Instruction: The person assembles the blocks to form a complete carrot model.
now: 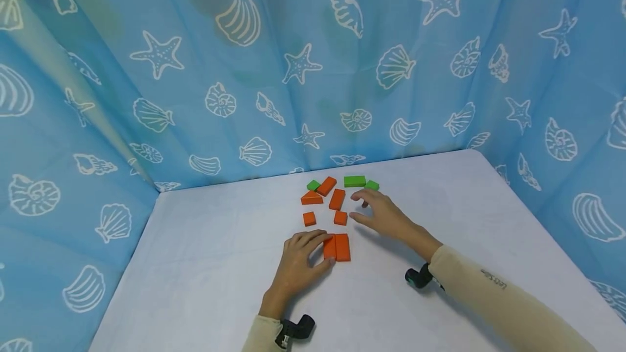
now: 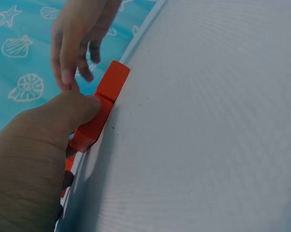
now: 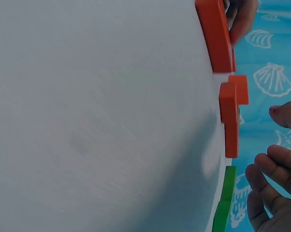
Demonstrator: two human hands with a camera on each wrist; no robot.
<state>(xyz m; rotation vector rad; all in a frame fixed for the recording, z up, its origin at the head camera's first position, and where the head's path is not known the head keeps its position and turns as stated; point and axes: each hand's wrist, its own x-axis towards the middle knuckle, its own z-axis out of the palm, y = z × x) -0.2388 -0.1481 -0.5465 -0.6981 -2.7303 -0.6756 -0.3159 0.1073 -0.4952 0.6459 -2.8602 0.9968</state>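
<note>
While left hand (image 1: pixel 295 266) pinches a smooth orange oblong (image 1: pixel 330 249) beside its twin (image 1: pixel 343 247), right hand (image 1: pixel 385 215) hovers, fingers parted, near squarish block (image 1: pixel 340 218)

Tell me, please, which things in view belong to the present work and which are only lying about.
Likely in the work:
orange rectangular block, held by the left hand
second orange rectangular block, close beside it
small orange square block and third orange rectangular block, near the right hand

Likely only lying about:
orange triangular block
green rectangular block
two small green blocks
two other orange blocks
</note>
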